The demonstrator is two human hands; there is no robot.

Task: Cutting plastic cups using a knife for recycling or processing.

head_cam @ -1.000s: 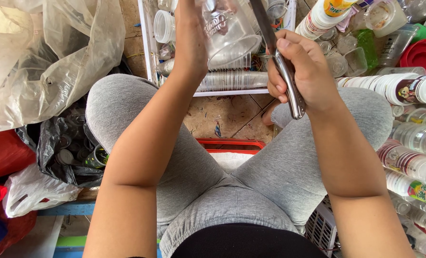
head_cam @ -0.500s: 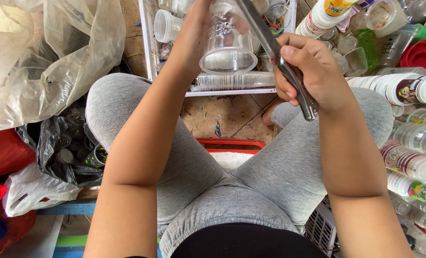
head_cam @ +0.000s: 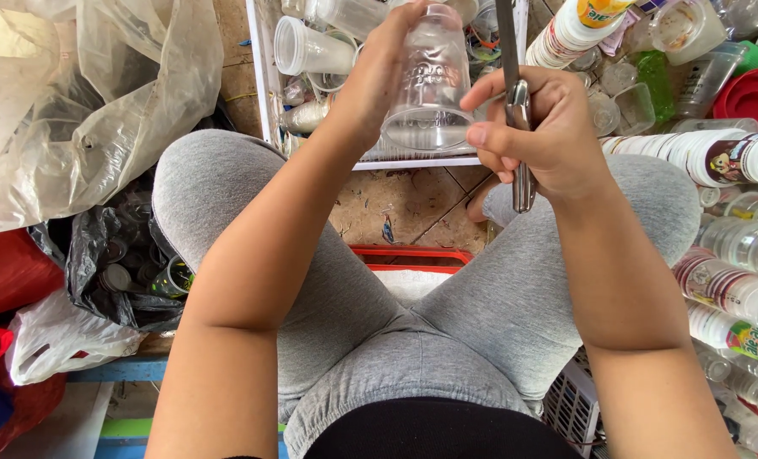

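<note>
1. Your left hand (head_cam: 383, 81) is at upper centre of the frame, fingers curled shut around a clear plastic cup (head_cam: 428, 85).
2. The cup is held tilted, open mouth toward the camera and lower right; your fingers wrap its left side, and the fingertips are hidden behind it.
3. Your right hand (head_cam: 536, 136) is just right of the cup, closed in a fist on a metal blade tool (head_cam: 515, 102).
4. The tool's handle sticks out below the fist; the blade runs up past the top edge of the frame.
5. The right thumb (head_cam: 489, 134) points left, just beside the cup's rim; whether they touch is not visible.
6. Behind both hands, a white tray (head_cam: 260, 85) holds more clear cups.
7. Stacked printed cups (head_cam: 719, 157) lie at right; clear plastic bags (head_cam: 81, 102) fill upper left.
8. A red crate edge (head_cam: 413, 255) shows between your knees, lower centre.
</note>
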